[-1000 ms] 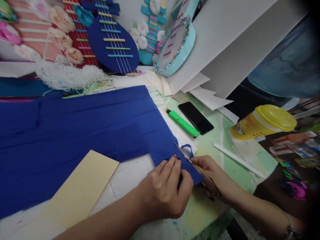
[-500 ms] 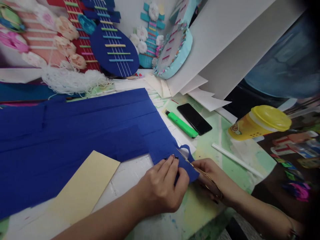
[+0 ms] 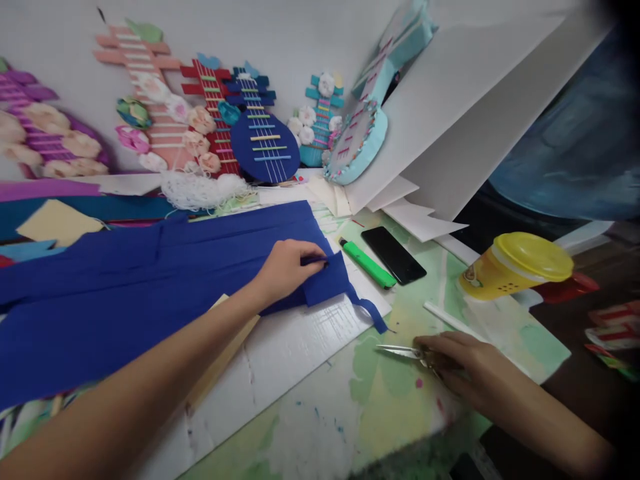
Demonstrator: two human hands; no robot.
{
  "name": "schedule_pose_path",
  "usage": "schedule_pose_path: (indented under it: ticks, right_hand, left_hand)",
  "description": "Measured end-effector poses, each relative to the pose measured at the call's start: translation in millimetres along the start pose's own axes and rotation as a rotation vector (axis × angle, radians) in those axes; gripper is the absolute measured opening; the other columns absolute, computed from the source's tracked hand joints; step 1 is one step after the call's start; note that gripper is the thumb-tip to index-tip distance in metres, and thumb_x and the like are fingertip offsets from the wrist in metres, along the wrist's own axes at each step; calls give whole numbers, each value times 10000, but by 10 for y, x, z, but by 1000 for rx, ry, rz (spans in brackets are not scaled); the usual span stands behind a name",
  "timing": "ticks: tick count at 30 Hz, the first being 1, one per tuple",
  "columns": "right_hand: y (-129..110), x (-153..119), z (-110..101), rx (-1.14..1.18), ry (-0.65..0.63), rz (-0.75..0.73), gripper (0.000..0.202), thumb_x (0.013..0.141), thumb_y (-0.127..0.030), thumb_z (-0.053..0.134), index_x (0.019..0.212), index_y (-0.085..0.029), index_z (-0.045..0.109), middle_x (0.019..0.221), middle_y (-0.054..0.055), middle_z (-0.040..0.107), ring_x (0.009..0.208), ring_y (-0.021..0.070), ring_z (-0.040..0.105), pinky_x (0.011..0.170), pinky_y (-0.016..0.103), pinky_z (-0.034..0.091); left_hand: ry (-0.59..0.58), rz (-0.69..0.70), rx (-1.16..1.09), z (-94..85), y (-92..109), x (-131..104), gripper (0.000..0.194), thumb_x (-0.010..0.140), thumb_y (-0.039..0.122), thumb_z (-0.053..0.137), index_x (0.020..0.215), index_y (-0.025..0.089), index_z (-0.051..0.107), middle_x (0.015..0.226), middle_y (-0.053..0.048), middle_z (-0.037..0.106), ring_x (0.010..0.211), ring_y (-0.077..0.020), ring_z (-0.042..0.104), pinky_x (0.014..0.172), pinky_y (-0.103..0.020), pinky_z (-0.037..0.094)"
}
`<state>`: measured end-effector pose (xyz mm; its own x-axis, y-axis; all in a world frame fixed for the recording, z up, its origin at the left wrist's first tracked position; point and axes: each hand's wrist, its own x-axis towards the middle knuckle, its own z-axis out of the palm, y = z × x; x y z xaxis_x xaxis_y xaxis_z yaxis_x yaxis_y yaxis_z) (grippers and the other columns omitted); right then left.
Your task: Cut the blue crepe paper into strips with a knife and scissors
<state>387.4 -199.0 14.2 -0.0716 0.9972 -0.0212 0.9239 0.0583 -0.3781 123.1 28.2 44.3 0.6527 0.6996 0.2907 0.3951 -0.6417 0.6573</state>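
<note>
My left hand (image 3: 290, 267) pinches the edge of a dark blue sheet (image 3: 210, 280), which looks like crepe paper, near its right end. A small blue flap hangs below the fingers, and a narrow curled strip (image 3: 369, 310) trails off to the right. Lower right, my right hand (image 3: 457, 363) is closed around a pair of scissors (image 3: 400, 351). Their blades point left over the painted table, apart from the blue sheet. Part of a tan card (image 3: 225, 360) shows beneath my left forearm, lying on a white board (image 3: 280, 360).
A green utility knife (image 3: 369, 264) and a black phone (image 3: 394, 255) lie behind the strip. A yellow lidded cup (image 3: 515, 265) stands at the right, near a white stick (image 3: 450, 317). Decorated paper instruments (image 3: 265, 147) and white string (image 3: 203, 191) line the back.
My right hand has drawn the scissors away from the blue sheet, down and right. My left hand has moved up and left, now lifting the sheet's edge. The view has shifted left.
</note>
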Motion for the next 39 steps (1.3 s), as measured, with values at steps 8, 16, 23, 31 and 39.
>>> schedule_pose_path:
  ticks: [8, 16, 23, 31, 39]
  right_hand:
    - [-400, 391, -58, -204, 285, -204, 348, 901, -172, 441, 1167, -128, 661, 1086, 175, 690, 972, 274, 664, 829, 429, 566]
    - [-488, 644, 428, -255, 174, -425, 491, 871, -230, 556, 1326, -48, 529, 1345, 222, 557, 1268, 329, 509, 1024, 489, 473]
    - [-409, 490, 505, -236, 169, -386, 554, 871, -232, 541, 1395, -68, 465, 1421, 199, 484, 1333, 306, 435, 1067, 473, 432]
    - [-409, 577, 288, -158, 233, -394, 420, 892, -183, 486, 1293, -85, 562, 1285, 195, 612, 1192, 293, 568, 972, 466, 502]
    - [-310, 1226, -49, -392, 269, -108, 223, 870, -179, 510, 1008, -126, 677, 1007, 153, 688, 996, 302, 540, 817, 396, 424]
  left_hand:
    - [-125, -67, 78, -8, -378, 394, 105, 724, 207, 649, 750, 139, 724, 704, 1, 695, 685, -149, 596, 643, -233, 408]
    - [-179, -80, 116, 70, -611, 426, 158, 734, 293, 663, 747, 144, 714, 691, 4, 675, 659, -143, 565, 628, -232, 374]
    - [-162, -64, 160, 82, -710, 478, 145, 728, 292, 677, 699, 151, 678, 622, 24, 615, 618, -131, 531, 601, -232, 349]
    - [-13, 46, 207, 90, -590, 328, 349, 754, 202, 671, 1094, 142, 623, 1029, -90, 662, 934, -208, 606, 857, -328, 454]
    - [-253, 349, 289, 89, -255, -276, 298, 919, 322, 544, 1201, 254, 614, 1328, -58, 575, 1350, -231, 386, 1124, -436, 217]
